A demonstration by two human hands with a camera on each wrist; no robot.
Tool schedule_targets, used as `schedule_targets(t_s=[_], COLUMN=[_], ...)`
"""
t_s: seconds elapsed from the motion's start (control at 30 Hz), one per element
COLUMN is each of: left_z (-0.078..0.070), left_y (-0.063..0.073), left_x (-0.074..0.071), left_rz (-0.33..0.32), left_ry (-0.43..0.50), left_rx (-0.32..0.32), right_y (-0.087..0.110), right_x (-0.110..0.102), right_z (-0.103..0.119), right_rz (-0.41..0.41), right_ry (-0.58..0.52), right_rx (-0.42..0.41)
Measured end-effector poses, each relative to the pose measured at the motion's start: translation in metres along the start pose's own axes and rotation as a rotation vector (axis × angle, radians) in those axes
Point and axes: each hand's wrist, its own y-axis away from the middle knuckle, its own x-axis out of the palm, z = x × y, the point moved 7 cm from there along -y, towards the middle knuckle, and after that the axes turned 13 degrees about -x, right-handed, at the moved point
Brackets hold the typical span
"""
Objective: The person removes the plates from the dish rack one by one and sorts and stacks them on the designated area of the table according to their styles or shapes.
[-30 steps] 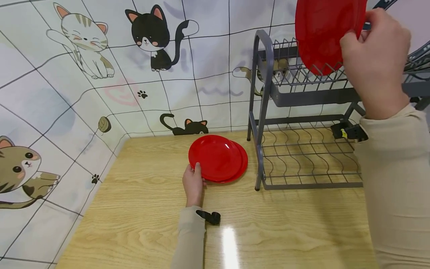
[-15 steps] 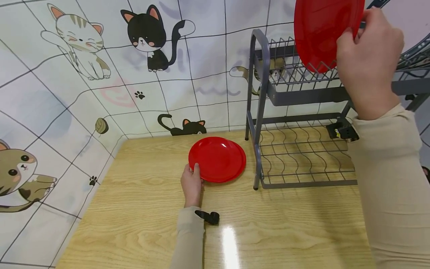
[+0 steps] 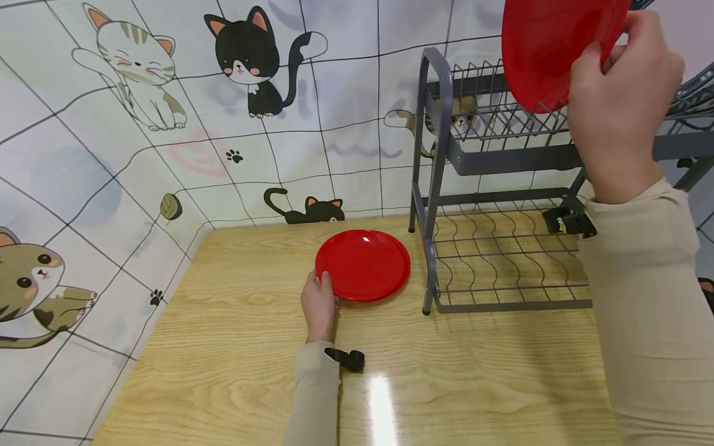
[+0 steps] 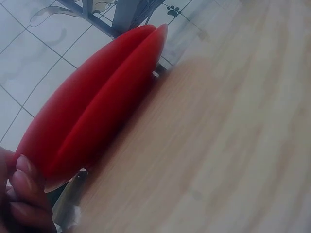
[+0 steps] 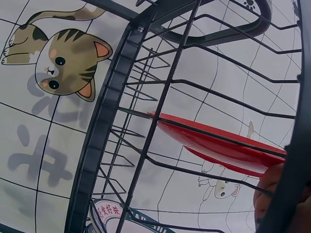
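Note:
On the wooden table, my left hand pinches the near left rim of a red plate, thumb on top. The left wrist view shows a second red plate right under it, and the curled fingers at the rim. Higher up on the right, my right hand grips the edge of another red plate, held on edge over the upper tier of the grey dish rack. From below, the right wrist view shows this plate beyond the rack's wires.
The rack's lower wire tier stands on the table, right of the stacked plates. Part of a round pale thing with a dark rim shows at the upper right. A cat-patterned tiled wall runs behind.
The upper plate on the table has shifted right, now lining up with the one beneath. My right hand and its plate have risen slightly and moved a little right.

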Motion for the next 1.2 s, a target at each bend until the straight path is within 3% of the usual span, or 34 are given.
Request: schedule_targets(t_s=[0.27, 0.67, 1.03, 1.2], left_z=[0.004, 0.008, 0.001, 0.003], left_y=[0.0, -0.004, -0.006, -0.003], left_x=[0.0, 0.0, -0.001, 0.001], left_rz=[0.036, 0.06, 0.062, 0.078], left_ry=[0.0, -0.029, -0.079, -0.087], left_rx=[-0.033, -0.061, 0.028, 0.019], right_y=[0.002, 0.002, 0.001, 0.004], right_x=[-0.002, -0.003, -0.006, -0.008], right_z=[-0.002, 0.001, 0.008, 0.008], right_rz=[-0.083, -0.128, -0.213, -0.251], right_ry=[-0.105, -0.131, -0.283, -0.337], right_rx=[-0.056, -0.086, -0.076, -0.1])
